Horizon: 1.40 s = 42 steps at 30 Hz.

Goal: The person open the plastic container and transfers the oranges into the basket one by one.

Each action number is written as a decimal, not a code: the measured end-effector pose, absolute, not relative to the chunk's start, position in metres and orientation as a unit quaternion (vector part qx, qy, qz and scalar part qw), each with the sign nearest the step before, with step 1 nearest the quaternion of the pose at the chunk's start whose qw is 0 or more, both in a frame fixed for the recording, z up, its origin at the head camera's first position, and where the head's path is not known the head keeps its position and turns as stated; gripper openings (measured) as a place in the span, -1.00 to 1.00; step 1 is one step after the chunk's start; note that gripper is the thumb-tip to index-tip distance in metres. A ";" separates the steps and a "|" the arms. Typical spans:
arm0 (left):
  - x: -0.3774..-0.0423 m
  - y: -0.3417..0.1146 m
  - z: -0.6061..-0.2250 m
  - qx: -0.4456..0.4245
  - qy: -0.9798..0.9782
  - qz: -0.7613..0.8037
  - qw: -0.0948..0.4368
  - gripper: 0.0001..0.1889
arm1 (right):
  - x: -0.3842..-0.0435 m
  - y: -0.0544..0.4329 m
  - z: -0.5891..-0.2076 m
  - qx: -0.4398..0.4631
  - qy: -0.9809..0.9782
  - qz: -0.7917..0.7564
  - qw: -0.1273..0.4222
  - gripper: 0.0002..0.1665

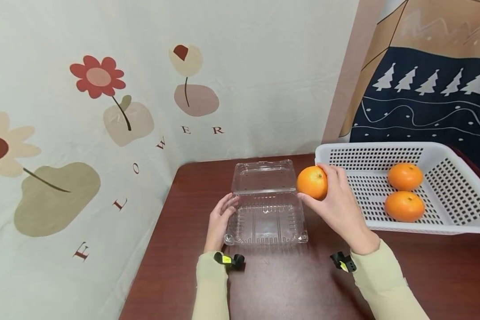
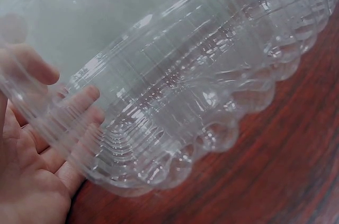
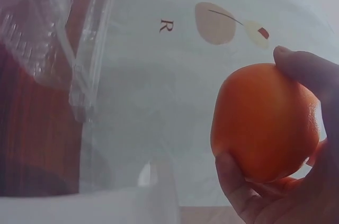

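Note:
A clear plastic clamshell box (image 1: 266, 222) sits on the table with its lid (image 1: 264, 177) folded back toward the wall. My left hand (image 1: 221, 220) is at the box's left side, fingers loosely extended against it. In the left wrist view, some fingers (image 2: 87, 97) show through the ribbed plastic. To the right of the lid, my right hand (image 1: 338, 202) holds an orange (image 1: 313, 182) in the air. Its thumb and fingers wrap round the fruit, as the right wrist view of the orange (image 3: 265, 123) also shows.
A white perforated basket (image 1: 368, 224) stands on the right of the table, with two oranges (image 1: 405, 177) inside. The brown table (image 1: 280, 284) meets a cloth-covered wall (image 1: 256, 89) printed with flowers. A dark tree-patterned cloth (image 1: 424, 111) hangs behind the basket.

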<state>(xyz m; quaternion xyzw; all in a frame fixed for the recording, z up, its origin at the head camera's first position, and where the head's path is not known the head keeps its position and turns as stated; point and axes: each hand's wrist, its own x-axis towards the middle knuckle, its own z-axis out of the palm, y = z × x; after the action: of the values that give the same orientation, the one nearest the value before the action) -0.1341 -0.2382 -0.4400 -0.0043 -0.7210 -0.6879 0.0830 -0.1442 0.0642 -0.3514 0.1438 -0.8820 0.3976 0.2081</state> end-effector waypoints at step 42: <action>-0.142 -0.241 -0.455 0.005 -0.720 -0.688 0.091 -0.53 | -0.163 0.114 -0.338 0.216 -0.940 0.218 0.148 -0.05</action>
<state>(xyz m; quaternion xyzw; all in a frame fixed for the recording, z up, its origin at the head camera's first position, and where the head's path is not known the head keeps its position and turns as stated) -0.1416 -0.2414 -0.4547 0.0052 -0.7196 -0.6883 0.0915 -0.1630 0.1136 -0.3379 0.2160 -0.9402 0.2180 0.1480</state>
